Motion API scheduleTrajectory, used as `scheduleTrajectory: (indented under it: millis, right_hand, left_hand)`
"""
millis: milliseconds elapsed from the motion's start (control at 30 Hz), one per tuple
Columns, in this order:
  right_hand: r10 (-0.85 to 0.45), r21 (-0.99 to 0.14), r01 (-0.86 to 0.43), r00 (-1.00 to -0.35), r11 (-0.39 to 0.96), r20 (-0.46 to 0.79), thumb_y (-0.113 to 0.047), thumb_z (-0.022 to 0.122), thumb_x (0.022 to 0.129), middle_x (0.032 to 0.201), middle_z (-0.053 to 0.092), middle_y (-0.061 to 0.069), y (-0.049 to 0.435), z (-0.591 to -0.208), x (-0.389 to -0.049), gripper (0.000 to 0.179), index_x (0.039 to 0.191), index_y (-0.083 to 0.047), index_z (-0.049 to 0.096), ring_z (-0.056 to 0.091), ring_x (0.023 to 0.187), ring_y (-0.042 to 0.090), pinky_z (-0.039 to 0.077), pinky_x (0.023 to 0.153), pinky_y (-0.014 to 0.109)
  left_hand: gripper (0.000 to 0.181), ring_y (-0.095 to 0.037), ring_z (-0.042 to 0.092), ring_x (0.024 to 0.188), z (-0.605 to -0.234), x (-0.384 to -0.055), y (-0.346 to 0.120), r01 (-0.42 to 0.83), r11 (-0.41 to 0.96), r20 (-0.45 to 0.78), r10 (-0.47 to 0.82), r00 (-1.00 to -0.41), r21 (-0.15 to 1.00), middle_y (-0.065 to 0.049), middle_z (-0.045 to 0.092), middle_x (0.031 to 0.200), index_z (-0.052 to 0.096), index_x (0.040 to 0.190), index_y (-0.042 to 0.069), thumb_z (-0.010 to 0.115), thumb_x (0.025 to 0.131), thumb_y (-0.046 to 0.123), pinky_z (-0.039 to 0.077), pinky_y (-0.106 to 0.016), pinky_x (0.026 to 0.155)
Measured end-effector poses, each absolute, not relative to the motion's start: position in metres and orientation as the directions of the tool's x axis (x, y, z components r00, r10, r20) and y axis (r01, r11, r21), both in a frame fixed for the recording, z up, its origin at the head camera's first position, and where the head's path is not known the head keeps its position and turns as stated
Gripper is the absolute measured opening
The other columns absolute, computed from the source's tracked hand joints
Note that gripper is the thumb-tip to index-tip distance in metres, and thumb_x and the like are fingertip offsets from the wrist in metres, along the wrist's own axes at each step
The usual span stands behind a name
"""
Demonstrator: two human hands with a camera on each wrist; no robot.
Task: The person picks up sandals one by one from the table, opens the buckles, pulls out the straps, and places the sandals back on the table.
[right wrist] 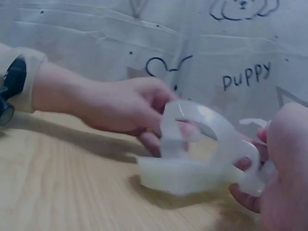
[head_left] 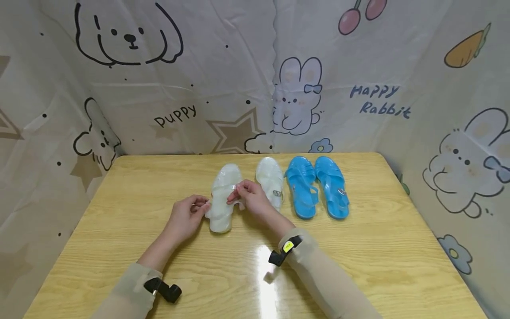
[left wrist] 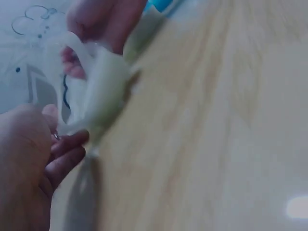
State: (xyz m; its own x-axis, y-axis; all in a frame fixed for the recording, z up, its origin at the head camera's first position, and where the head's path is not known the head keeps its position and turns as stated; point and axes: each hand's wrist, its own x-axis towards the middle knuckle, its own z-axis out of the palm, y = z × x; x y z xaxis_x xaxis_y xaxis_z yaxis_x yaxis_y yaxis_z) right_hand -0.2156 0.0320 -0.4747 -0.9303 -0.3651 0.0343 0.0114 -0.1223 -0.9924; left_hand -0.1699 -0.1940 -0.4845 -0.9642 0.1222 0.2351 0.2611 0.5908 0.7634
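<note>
A translucent white sandal rests on the wooden table, toe toward the back wall. At its left side my left hand pinches the edge of the strap, where a small metal glint shows in the left wrist view. From the right, my right hand pinches the loose strap between thumb and fingers, holding it raised beside the sandal. The heel strap arches over the sole in the right wrist view. Just beyond my right hand lies a second white sandal with a buckle, partly covered by that hand.
Two blue sandals, one on the left and one on the right, lie side by side to the right of the white ones. The wooden table ends against a printed cloth backdrop at the back and sides.
</note>
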Motion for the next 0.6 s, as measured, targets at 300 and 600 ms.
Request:
scheduleTrajectory:
  millis: [300, 600]
  right_hand:
    - [-0.378, -0.973, -0.203, -0.914, 0.114, 0.146, -0.012, 0.056, 0.111, 0.093, 0.071, 0.011, 0.028, -0.478, -0.211, 0.022, 0.098, 0.004, 0.066, 0.066, 0.089, 0.014, 0.056, 0.083, 0.027]
    - [-0.279, -0.884, -0.369, -0.915, 0.288, 0.292, -0.016, 0.066, 0.107, 0.098, 0.074, 0.006, 0.041, -0.458, -0.215, 0.016, 0.108, -0.001, 0.072, 0.069, 0.089, 0.018, 0.058, 0.079, 0.031]
  left_hand:
    - [0.027, -0.025, 0.077, 0.085, -0.476, -0.167, -0.179, 0.222, 0.572, 0.215, 0.081, -0.973, 0.790, -0.014, 0.077, 0.101, 0.075, 0.115, -0.004, 0.076, 0.102, 0.020, 0.064, -0.038, 0.074]
    - [0.027, -0.025, 0.077, 0.086, -0.470, -0.165, -0.168, 0.214, 0.606, 0.251, 0.024, -0.968, 0.766, -0.014, 0.078, 0.097, 0.077, 0.111, -0.005, 0.078, 0.100, 0.020, 0.064, -0.041, 0.075]
